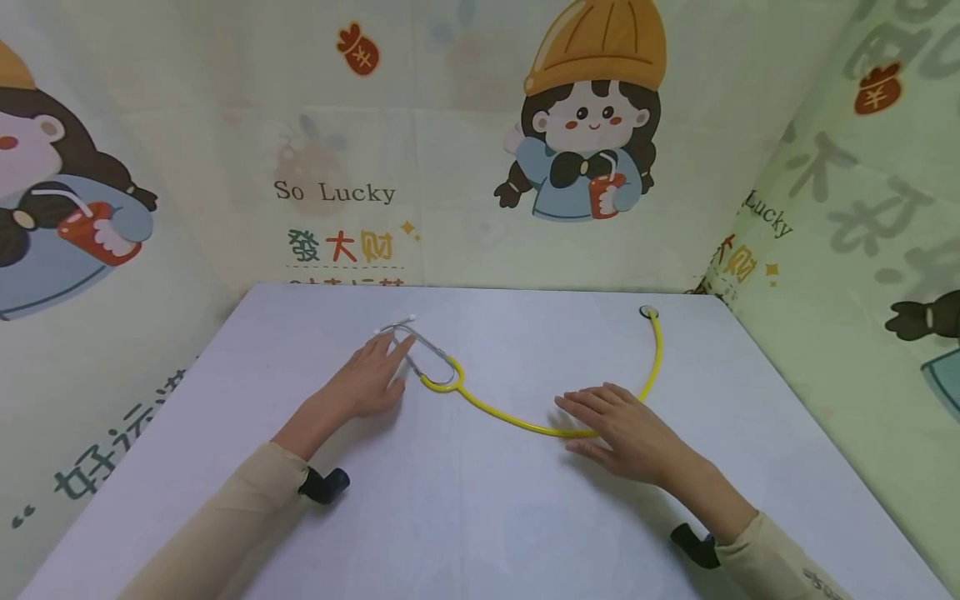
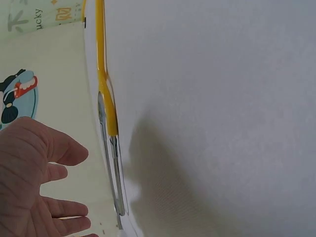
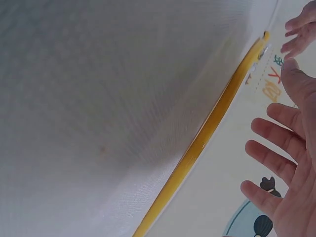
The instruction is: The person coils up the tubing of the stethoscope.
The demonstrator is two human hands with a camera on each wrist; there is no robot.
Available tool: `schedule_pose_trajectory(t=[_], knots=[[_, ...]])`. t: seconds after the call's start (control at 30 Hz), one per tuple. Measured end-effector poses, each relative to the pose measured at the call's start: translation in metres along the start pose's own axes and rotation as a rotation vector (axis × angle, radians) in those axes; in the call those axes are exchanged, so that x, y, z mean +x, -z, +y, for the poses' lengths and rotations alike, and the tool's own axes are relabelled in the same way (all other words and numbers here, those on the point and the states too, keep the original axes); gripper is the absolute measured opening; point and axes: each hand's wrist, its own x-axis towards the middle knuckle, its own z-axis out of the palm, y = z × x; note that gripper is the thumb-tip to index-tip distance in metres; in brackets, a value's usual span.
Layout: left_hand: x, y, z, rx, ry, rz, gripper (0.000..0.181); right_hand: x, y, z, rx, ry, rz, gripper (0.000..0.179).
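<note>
A stethoscope [image 1: 517, 423] with yellow tubing lies in a curve across the white table. Its metal ear tubes [image 2: 118, 173] are at the left, and the round chest piece [image 1: 648, 312] is at the far right. My left hand [image 1: 372, 379] hovers by the ear tubes, its fingers extended and partly covering them in the head view. Above the lower bend of the tubing is my right hand [image 1: 626, 433], fingers spread and relaxed, hiding part of the tube. In the right wrist view a gap shows between these fingers [image 3: 276, 163] and the tubing. Neither hand holds anything.
The white table [image 1: 465, 517] is bordered by printed cloth walls [image 1: 450, 150] at the back and both sides. A black wrist mount [image 1: 326, 486] sits at the left cuff, another black mount [image 1: 695, 546] at the right cuff.
</note>
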Motion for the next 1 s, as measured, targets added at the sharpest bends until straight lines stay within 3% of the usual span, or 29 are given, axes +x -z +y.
schedule_pose_trajectory(t=[0.33, 0.7, 1.0], knots=[[0.017, -0.002, -0.007, 0.013, -0.063, -0.049, 0.068, 0.003, -0.004, -0.002, 0.027, 0.062, -0.028, 0.053], [0.035, -0.005, -0.011, 0.030, -0.101, -0.120, 0.070, 0.004, -0.009, -0.005, -0.017, 0.122, -0.036, 0.043], [0.047, -0.009, -0.012, 0.038, -0.075, -0.184, 0.069, 0.005, -0.011, -0.006, -0.017, 0.153, -0.030, 0.039]])
